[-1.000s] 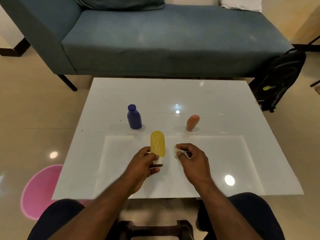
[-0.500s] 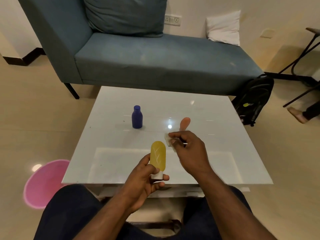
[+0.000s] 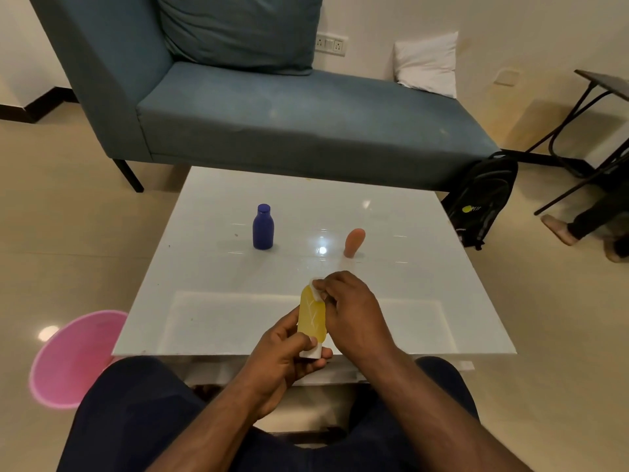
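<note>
Left hand was curled round the yellow tube, upright over the glossy white table's near edge; a white wad was pinched at its top by the right hand; blue sofa beyond.

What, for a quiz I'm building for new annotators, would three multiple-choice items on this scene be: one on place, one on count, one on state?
1. Where is the blue bottle?
A) on the table, left of the orange bottle
B) on the floor
C) on a chair

2. How many bottles show?
A) two
B) three
C) five

3. What is the right hand doing?
A) lying flat on the table
B) pinching a white wad at the top of the yellow bottle
C) gripping the blue bottle

Key:
1 A, it stands on the white top, apart from the orange one.
2 B, one blue, one orange, one yellow.
3 B, its fingers curl on the wad against the yellow bottle, which the left hand holds near its cap.
</note>
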Demonstrator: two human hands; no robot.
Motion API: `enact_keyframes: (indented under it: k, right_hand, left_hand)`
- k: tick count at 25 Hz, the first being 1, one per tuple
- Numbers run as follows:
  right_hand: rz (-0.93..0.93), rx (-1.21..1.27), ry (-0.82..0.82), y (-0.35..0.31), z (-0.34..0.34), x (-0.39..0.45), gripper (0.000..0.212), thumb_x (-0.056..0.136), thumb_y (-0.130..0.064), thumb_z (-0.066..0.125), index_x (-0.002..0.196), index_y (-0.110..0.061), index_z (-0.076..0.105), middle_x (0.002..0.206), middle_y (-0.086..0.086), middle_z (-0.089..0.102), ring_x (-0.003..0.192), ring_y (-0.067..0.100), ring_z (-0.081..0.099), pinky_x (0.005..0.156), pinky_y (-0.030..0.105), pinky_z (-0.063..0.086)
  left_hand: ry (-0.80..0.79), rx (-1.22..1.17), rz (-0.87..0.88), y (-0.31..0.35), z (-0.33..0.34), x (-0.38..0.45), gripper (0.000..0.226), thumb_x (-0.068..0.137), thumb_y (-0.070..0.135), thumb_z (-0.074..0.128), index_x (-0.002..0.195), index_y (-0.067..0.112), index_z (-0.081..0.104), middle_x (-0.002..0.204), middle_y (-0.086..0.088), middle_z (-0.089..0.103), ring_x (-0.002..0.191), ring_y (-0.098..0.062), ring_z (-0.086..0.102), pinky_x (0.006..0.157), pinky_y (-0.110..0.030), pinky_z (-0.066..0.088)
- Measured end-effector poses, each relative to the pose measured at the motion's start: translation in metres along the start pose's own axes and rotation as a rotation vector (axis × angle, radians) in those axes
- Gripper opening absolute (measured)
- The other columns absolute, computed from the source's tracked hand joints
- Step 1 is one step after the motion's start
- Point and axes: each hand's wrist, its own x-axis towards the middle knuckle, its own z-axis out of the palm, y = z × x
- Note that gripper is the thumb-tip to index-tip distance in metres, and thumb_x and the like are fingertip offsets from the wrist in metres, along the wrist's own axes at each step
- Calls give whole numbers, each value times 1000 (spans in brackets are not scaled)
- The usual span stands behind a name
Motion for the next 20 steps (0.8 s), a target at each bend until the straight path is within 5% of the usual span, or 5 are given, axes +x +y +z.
enact_keyframes:
  k: [5,11,16,20]
  right_hand:
    - [-89,-86,-94,-10,3,-11,36,87,-16,62,123,-14,61,124,4,57,114,22,49,97,29,42]
    - [-58,-125,-75,-5,-3,9,35,87,-13,62,122,-17,62,121,3,58,111,21,50,95,30,42]
    - [-216,-149,-156,-15,-1,-11,41,82,-14,68,122,-17,62,122,2,58,112,21,47,93,29,41]
    - [-63,-98,-63,-3,-4,8,34,87,-11,61,120,-15,64,118,6,60,109,24,52,94,32,44]
  left_hand:
    - [10,15,15,0,-2,3,47,98,-5,44,129,23,67,104,-11,73,90,-24,72,79,-34,58]
    - [5,-4,-12,-2,-2,4,45,97,-4,48,130,22,66,113,-13,69,91,-30,72,80,-35,58]
    - [7,-19,21,-2,-3,6,43,100,-3,44,126,21,69,113,-16,70,97,-26,70,81,-35,58]
    - [-2,-49,-4,-3,-4,6,45,98,-4,45,129,21,66,116,-17,68,93,-31,72,79,-35,58]
